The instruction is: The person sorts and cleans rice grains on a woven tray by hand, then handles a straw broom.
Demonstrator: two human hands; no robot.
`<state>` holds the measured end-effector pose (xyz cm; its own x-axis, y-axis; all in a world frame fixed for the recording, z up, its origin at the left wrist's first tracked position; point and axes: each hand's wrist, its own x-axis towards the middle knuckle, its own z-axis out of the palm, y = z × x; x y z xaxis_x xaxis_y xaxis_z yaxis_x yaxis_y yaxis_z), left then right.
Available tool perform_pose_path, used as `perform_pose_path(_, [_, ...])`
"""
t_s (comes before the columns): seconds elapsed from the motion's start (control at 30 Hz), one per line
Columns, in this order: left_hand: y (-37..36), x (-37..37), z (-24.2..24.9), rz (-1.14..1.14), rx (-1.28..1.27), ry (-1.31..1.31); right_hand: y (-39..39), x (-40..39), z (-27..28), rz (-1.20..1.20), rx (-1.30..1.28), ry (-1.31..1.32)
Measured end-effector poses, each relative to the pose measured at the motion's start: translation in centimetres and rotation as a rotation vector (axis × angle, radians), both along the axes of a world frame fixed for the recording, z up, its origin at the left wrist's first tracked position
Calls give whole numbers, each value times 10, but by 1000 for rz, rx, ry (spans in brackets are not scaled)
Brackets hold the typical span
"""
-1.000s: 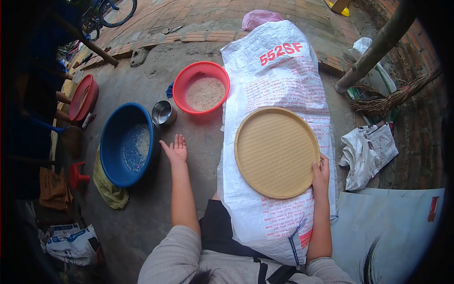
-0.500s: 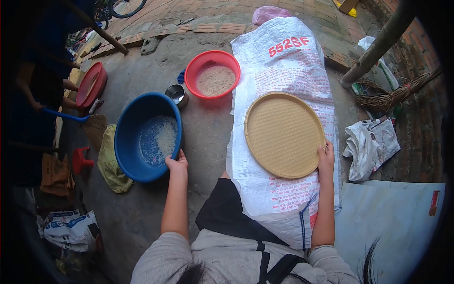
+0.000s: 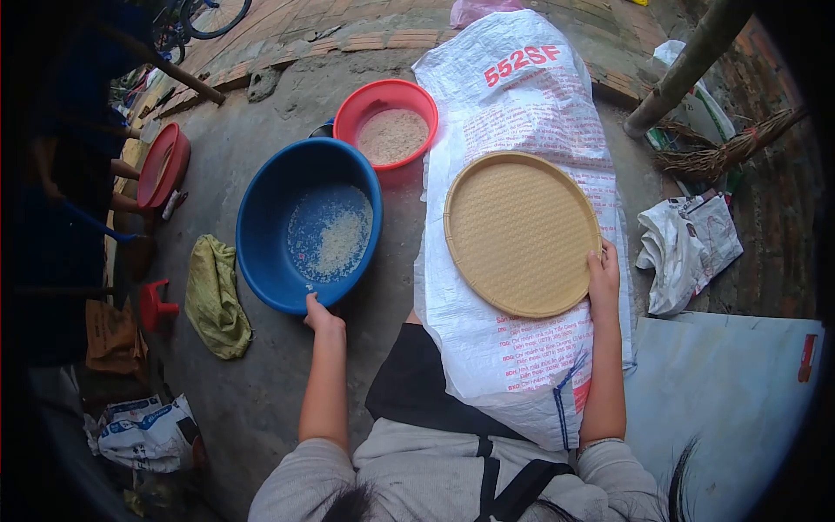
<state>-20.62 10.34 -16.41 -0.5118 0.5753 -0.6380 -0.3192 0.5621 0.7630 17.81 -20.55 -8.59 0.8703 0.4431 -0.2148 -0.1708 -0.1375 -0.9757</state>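
Observation:
My left hand [image 3: 324, 315] grips the near rim of a large blue basin [image 3: 261, 270], its thumb over the edge and the other fingers hidden beneath. The basin is tilted, with pale grains [image 3: 344, 239] spread across its bottom. My right hand [image 3: 603, 270] is closed on the right edge of a round woven bamboo tray [image 3: 522, 230], whose surface is bare. Beneath the tray lies a white woven sack [image 3: 513, 113] with red print. Beyond the blue basin, close to its far rim, a red basin [image 3: 344, 109] holds more pale grains.
At left are a yellow-green sack [image 3: 215, 300], a small red stool [image 3: 156, 304] and another red basin [image 3: 163, 165] near a person's hand [image 3: 126, 204]. To the right are a crumpled white sack [image 3: 687, 252], a straw broom [image 3: 731, 152], a wooden pole [image 3: 687, 74] and a pale board [image 3: 722, 391].
The blue basin has moved right with my left hand, now covering most of the metal pot and coming up against the red basin in view. My right hand keeps hold of the tray.

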Motion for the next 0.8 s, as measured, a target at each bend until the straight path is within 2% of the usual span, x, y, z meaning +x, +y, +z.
perform_pose_path(0.07, [10, -8, 16, 64, 33, 261, 3, -1, 6, -16, 4, 16])
perform_pose_path(0.1, [8, 1, 44, 106, 57, 442, 3, -2, 8, -12, 1, 21])
perform_pose_path(0.17, [24, -6, 49, -54, 370, 955, 3, -2, 8, -31, 5, 19])
perform_pose_path(0.2, [33, 5, 56, -68, 380, 961, 4, -1, 8, -27, 3, 1])
perform_pose_path(0.27, [50, 43, 80, -445, 824, 862, 6, -1, 9, -32, -4, 3])
perform_pose_path(0.33, [54, 118, 93, -520, 860, 594, 8, 0, 11, -27, -13, -1])
perform_pose_path(0.43, [80, 228, 65, -651, 879, 199, 11, 0, 11, -30, -16, 16])
perform_pose_path(0.53, [128, 322, 15, -854, 747, 247, 11, 1, 12, -48, -24, 22])
perform_pose_path(0.6, [164, 350, -23, -961, 729, 257, 14, 1, 14, -76, 15, 20])
perform_pose_path(0.67, [193, 361, -39, -1358, 636, 727, 16, 2, 16, -90, 8, 36])
perform_pose_path(0.7, [203, 363, -46, -1379, 641, 727, 18, 4, 18, -90, -3, 57])
perform_pose_path(0.77, [225, 364, -65, -1471, 599, 959, 21, 6, 27, -105, -27, 96])
perform_pose_path(0.8, [231, 364, -72, -1543, 644, 907, 20, 8, 28, -92, -54, 134])
